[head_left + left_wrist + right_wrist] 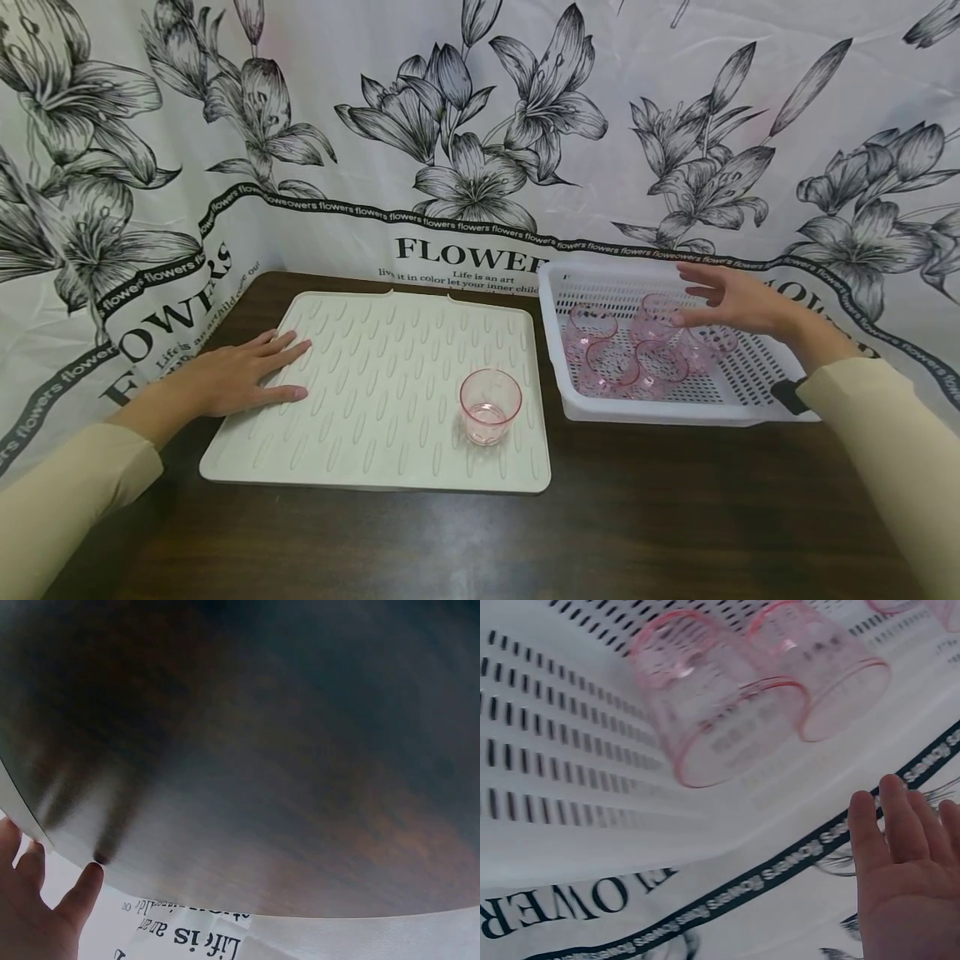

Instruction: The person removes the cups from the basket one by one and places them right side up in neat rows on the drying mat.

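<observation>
Got a white mat [352, 400] partly under the relaxed, spread fingers of the left hand [242, 373], a white basket [686, 412] below the loose, empty fingers of the right hand [738, 302], some pink cups [658, 367] inside near those fingertips, plus a lone cup [491, 407] on the mat between both hands' fingers.

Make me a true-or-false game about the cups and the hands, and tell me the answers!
1. A pink cup stands upright on the white mat. True.
2. The right hand is over the white basket. True.
3. The right hand grips a cup. False: it holds nothing.
4. The left hand touches the mat. True.
5. The basket sits left of the mat. False: it sits to the right.
6. The basket holds just one cup. False: several pink cups are inside.
</observation>
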### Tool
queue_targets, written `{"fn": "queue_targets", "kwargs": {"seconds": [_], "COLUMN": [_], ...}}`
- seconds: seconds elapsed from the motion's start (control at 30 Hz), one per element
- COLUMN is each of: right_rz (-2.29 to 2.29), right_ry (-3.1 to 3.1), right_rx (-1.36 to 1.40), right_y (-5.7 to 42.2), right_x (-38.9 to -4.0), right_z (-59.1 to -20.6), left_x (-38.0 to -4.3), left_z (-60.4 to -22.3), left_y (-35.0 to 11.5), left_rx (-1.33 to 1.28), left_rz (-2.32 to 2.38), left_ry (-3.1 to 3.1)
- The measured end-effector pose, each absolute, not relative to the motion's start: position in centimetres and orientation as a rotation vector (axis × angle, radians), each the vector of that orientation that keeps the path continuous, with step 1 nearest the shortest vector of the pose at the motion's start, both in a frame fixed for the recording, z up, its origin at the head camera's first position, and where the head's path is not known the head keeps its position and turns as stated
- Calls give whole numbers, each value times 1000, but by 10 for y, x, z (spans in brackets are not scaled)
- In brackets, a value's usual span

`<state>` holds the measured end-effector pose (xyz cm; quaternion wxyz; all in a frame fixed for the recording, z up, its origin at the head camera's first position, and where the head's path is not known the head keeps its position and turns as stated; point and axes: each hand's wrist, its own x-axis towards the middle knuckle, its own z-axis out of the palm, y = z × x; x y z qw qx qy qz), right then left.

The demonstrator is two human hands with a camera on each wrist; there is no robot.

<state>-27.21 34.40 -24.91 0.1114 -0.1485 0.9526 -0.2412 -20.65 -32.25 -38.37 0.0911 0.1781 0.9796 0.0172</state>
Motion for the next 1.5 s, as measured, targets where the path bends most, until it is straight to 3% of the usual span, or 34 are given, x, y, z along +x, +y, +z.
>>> {"fn": "queue_targets", "kwargs": {"seconds": [0.8,1.5], "right_rz": [-645,-499], "right_ry": [2735,2708], "right_rx": [-243,-235], "right_y": [385,397], "right_x": [-276,-275], "right_z": [-264,-271], "left_x": [-203,-203], "left_z": [-384,-383], "left_y": [-323,-323], "left_rx": [530,521], "left_rz": [99,102], "left_ry": [2915,2920]}}
